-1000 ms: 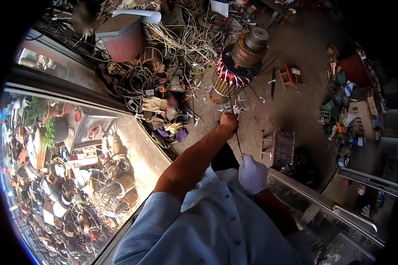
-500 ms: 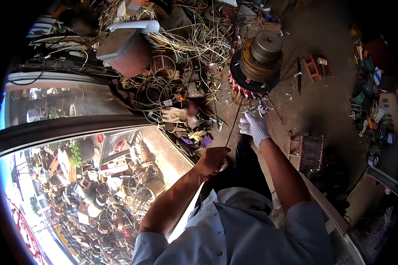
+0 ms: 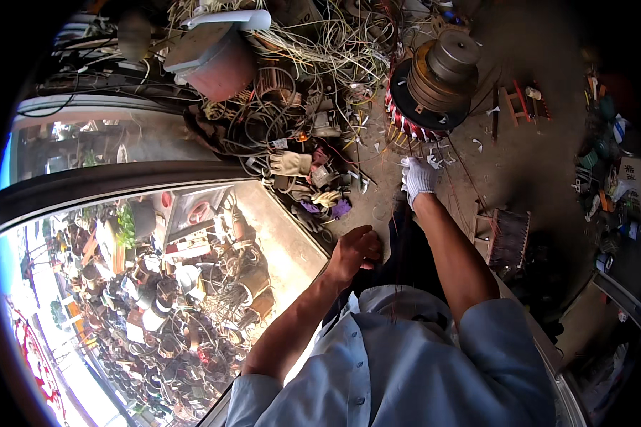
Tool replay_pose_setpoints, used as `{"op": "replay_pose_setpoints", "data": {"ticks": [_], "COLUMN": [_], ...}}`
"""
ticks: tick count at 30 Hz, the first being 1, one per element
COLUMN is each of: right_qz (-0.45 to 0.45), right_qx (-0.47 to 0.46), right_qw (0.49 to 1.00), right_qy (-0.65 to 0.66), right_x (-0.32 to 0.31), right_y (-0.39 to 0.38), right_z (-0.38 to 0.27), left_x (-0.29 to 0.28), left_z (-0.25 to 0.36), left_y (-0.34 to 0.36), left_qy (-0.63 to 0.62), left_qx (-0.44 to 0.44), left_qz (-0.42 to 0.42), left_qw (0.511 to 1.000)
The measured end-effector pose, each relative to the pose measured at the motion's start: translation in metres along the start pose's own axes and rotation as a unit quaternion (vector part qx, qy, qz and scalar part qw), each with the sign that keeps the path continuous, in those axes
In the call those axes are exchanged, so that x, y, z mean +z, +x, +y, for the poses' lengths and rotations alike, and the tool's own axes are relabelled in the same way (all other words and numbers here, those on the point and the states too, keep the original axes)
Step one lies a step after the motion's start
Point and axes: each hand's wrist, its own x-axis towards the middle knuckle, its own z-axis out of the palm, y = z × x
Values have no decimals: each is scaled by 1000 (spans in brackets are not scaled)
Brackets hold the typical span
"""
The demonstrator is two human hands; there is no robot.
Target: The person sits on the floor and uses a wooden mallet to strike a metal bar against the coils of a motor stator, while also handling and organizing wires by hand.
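Observation:
A large round machine part (image 3: 436,92) stands upright on the floor ahead, with stacked brown rings, a metal cap and a black disc. Red-and-white windings (image 3: 409,127) show under its disc. Just below these, my white-gloved right hand (image 3: 418,178) is closed, apparently around thin dark wires; fine strands run from it down toward my lap. My bare left hand (image 3: 358,252) is lower and to the left, its fingers curled in. Whether anything lies inside those fingers is hidden.
Tangled cables (image 3: 320,43), a reddish metal housing (image 3: 214,64) and work gloves (image 3: 290,164) pile up at the left. A window (image 3: 142,285) borders that side. A small red stand (image 3: 523,103) and a dark slatted frame (image 3: 509,238) are on the right, with white scraps around.
My left hand has moved right and slightly up; the dark strand stretched from it to the machine part no longer shows there. My right hand has gone from spread fingers to closed.

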Motion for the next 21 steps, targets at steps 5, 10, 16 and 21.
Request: {"op": "replay_pose_setpoints", "data": {"ticks": [5,10,16,21], "right_qz": [-30,16,-20,-33], "right_qx": [-70,-62,-31,42], "right_qw": [997,998,999,998], "right_qy": [23,22,11,17], "right_x": [-36,-58,-88,-109], "right_y": [-108,-230,-317,-363], "right_z": [18,47,72,59], "left_x": [-1,26,78,107], "left_z": [-36,-26,-19,-34], "left_y": [22,28,51,79], "left_qy": [-1,43,28,-18], "left_qx": [24,14,24,13], "left_qz": [-41,-59,-60,38], "left_qw": [999,997,998,999]}}
